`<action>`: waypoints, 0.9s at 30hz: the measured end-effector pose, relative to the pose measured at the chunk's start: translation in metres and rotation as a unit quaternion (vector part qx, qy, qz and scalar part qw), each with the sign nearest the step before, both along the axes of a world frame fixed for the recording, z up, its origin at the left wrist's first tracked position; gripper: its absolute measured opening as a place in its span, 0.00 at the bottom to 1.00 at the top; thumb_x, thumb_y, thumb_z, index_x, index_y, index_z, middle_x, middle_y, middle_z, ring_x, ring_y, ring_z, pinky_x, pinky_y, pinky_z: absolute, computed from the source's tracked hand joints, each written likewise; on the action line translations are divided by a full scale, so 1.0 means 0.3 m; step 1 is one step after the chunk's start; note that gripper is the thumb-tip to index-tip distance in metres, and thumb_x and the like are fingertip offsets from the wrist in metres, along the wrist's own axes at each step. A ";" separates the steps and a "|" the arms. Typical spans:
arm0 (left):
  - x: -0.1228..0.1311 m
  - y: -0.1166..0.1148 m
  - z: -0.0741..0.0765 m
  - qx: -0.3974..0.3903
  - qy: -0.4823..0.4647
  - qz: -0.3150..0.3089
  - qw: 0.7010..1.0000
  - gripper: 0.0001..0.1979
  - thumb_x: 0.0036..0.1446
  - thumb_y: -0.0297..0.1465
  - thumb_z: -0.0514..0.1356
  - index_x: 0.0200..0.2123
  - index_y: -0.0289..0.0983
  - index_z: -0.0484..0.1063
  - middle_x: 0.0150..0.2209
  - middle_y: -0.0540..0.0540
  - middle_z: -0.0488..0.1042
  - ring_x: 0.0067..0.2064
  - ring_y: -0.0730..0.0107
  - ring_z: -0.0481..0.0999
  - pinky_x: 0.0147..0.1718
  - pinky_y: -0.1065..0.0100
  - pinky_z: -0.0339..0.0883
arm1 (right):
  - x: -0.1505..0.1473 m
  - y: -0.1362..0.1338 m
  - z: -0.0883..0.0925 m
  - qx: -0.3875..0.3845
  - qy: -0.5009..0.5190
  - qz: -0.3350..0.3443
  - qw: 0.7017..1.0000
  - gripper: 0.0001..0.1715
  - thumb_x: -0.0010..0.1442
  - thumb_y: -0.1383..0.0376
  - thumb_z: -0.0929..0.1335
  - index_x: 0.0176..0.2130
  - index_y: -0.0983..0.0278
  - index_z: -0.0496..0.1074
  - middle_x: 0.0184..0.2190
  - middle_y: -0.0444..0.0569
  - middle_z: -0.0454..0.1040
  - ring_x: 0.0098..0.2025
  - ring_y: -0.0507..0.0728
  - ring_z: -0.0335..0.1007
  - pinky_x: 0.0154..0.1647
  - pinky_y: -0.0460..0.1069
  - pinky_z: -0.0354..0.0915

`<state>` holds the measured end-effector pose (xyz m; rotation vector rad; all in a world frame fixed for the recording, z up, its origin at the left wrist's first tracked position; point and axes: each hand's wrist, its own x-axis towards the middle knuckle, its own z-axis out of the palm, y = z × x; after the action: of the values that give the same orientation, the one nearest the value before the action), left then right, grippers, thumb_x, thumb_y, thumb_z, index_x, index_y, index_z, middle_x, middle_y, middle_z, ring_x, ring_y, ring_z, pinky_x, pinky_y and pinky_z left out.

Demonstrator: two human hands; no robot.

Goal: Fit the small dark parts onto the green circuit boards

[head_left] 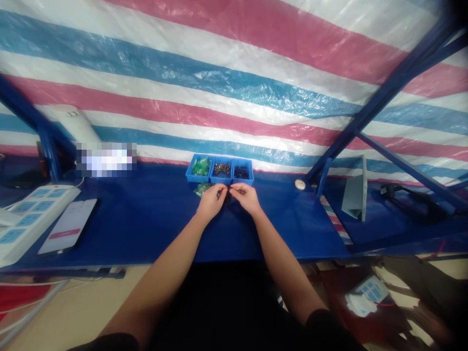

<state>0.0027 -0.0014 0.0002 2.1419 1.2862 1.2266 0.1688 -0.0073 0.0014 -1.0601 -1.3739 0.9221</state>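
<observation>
Close together over the blue table, my left hand (212,201) and my right hand (245,197) both have their fingers pinched. Between the fingertips is something small and dark, too small to make out. Just beyond them stand three joined blue bins: the left bin (189,171) holds green pieces (201,166), the middle one small metallic parts (222,169), the right one small dark parts (241,172). Beside my left hand lie some greenish clear pieces (202,189) on the table. More dark bits seem to lie under my hands, partly hidden.
On the left are a phone (69,226) and a white power strip (32,214). A small round pale object (300,185) sits right of the bins. Blue metal posts (369,114) and a striped plastic sheet (219,73) bound the table. A tablet-like panel (364,187) stands at right.
</observation>
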 end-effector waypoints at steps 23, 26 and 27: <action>0.000 -0.008 0.010 -0.035 -0.026 0.006 0.999 0.12 0.63 0.39 0.52 0.43 0.40 0.70 0.36 0.48 0.76 0.33 0.70 0.75 0.34 0.69 0.67 | 0.003 -0.008 0.003 0.035 -0.027 -0.041 0.998 0.15 0.52 0.57 0.72 0.38 0.62 0.78 0.35 0.49 0.79 0.34 0.56 0.75 0.37 0.50 0.71; 0.001 -0.008 0.008 -0.034 -0.036 0.005 0.999 0.11 0.62 0.38 0.53 0.42 0.40 0.70 0.35 0.49 0.76 0.32 0.70 0.74 0.34 0.70 0.67 | 0.002 -0.007 0.003 0.025 -0.033 -0.034 0.999 0.15 0.52 0.56 0.72 0.38 0.62 0.78 0.34 0.49 0.79 0.34 0.56 0.75 0.37 0.50 0.71; 0.000 -0.008 0.008 -0.033 -0.036 0.003 0.999 0.11 0.62 0.38 0.53 0.41 0.40 0.70 0.35 0.49 0.76 0.32 0.70 0.74 0.34 0.70 0.67 | 0.001 -0.008 0.004 0.024 -0.035 -0.033 0.999 0.16 0.52 0.56 0.72 0.39 0.62 0.78 0.35 0.49 0.79 0.34 0.56 0.75 0.37 0.50 0.71</action>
<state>0.0028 -0.0037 0.0027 2.0301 1.2857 1.2348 0.1692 -0.0096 0.0025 -1.1031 -1.4031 0.8082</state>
